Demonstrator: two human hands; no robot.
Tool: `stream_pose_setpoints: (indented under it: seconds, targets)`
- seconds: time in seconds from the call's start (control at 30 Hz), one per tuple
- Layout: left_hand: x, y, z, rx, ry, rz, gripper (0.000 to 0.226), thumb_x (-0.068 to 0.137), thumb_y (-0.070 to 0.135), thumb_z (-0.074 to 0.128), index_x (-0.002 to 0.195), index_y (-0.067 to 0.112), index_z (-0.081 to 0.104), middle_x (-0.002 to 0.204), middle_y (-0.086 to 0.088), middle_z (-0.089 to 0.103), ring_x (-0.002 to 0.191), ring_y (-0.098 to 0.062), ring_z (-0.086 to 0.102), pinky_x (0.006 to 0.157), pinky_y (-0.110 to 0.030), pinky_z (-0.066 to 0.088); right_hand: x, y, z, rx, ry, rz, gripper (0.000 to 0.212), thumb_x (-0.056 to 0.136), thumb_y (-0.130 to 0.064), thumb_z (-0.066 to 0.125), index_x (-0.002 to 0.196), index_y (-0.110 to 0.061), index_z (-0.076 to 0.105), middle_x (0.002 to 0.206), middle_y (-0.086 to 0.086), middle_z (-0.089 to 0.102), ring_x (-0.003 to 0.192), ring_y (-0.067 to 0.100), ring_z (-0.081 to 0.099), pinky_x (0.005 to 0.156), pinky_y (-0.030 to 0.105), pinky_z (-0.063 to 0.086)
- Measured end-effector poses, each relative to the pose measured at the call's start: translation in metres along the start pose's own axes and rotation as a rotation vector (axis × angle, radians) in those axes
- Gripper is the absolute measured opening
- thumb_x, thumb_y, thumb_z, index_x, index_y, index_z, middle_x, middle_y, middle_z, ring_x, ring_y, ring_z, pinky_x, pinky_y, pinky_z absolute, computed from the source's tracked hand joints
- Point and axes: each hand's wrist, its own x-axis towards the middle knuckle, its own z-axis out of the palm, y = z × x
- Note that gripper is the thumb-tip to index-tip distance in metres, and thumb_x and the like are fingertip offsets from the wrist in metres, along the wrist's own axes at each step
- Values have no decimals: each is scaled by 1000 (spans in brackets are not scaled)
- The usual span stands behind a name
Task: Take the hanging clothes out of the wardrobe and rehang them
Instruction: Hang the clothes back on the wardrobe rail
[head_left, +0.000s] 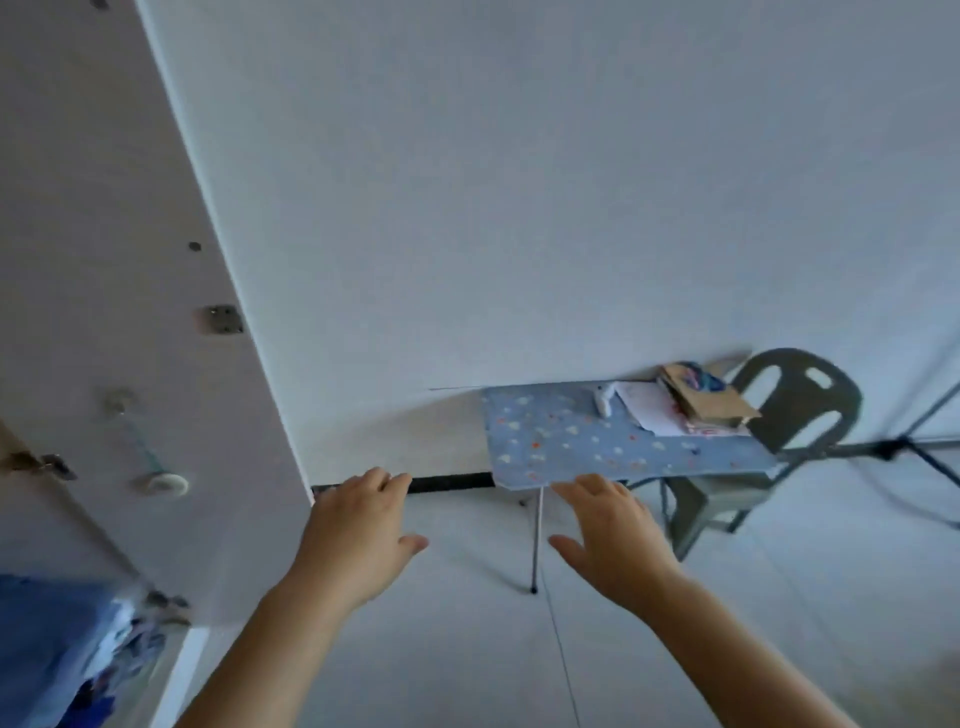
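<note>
at the far left of my head view i see the pale white wardrobe side panel (104, 260), slanting across the frame, with a small metal hinge plate (221, 318) screwed to it and a white round-based hook (163, 483) lower down. below that, in the bottom left corner, sits a blurred bundle of blue clothes (57, 644), inside or just at the edge of the wardrobe; i cannot tell whether it hangs or lies. moving right, my left hand (358, 540) is stretched forward, palm down, fingers loosely together with the thumb spread out, holding nothing. just beside it my right hand (618, 540) mirrors it, fingers extended and slightly apart, thumb out, also empty; its fingertips overlap the near edge of a small folding table with a blue spotted top (597, 441) in the picture, though i cannot tell if they touch. on the table's far end lie a small white object (605, 400), white papers (649, 410) and a brown cardboard piece (706, 400). behind it stands a grey-green plastic chair (795, 410), and a black tripod leg (904, 447) crosses the far right.
</note>
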Motion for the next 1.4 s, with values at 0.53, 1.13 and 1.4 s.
stream_pose_setpoints:
  seconds: [0.53,1.13,1.4]
  targets:
    - [-50,494,23,18,-107,781,62,89,53,47,140,22,29,140,3,37,129,-17,36,105,-32,31,-380,327,-88,27,168,753,56,90,-38,54,141,-29,33,139,-4,39,129,19,35,106,29,27]
    - [-137,880,83,68,-305,1285,64,91,47,49,145,23,23,146,1,31,132,-20,33,104,-32,29,-612,540,-93,122,211,1271,52,89,-33,53,139,-28,37,134,-4,42,124,17,39,102,27,29]
    - [-67,1015,116,126,-323,1374,61,90,47,51,140,21,31,141,0,36,128,-21,38,102,-34,33,-597,675,-102,140,170,1383,54,90,-38,53,139,-24,36,134,-2,43,124,19,39,102,29,33]
